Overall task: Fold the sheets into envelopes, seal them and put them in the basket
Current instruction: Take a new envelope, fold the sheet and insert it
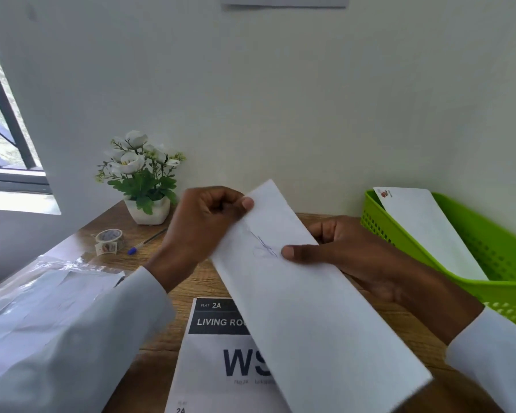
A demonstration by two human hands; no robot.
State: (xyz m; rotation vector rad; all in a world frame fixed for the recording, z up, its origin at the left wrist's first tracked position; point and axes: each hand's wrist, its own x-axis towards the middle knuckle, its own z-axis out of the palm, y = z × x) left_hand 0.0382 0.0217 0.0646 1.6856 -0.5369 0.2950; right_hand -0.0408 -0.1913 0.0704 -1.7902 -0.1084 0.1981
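At the far left of the frame a window (3,120) with a dark frame shows greenery outside. Below it, in the lower left, a clear plastic sleeve of white sheets (42,293) lies on the wooden table (197,281), partly under the person's white left sleeve. Further back on the table, left of centre, sits a roll of patterned tape (109,241), with a blue-capped pen (146,242) just beside it on its right. Behind those, against the white wall, stands a white pot of artificial white flowers (142,177).

In the centre, the left hand (203,228) is closed on the upper edge of a folded white envelope (304,296), thumb on top and fingers curled behind. The envelope is held above the table, tilted so that it runs from upper centre down to the lower right of the frame; a faint blue pen scribble shows on its face. Under it, at bottom centre, a printed label sheet (215,353) reading "FLAT 2A" and "LIVING RO…" lies flat on the table.

The right hand (355,254) grips the envelope's right long edge, thumb pressed on the face near the scribble and the fingers behind the paper.

At the right edge, a lime-green perforated plastic basket (489,242) rests on the table, holding one finished white envelope with a small red mark (429,231) at its top corner.
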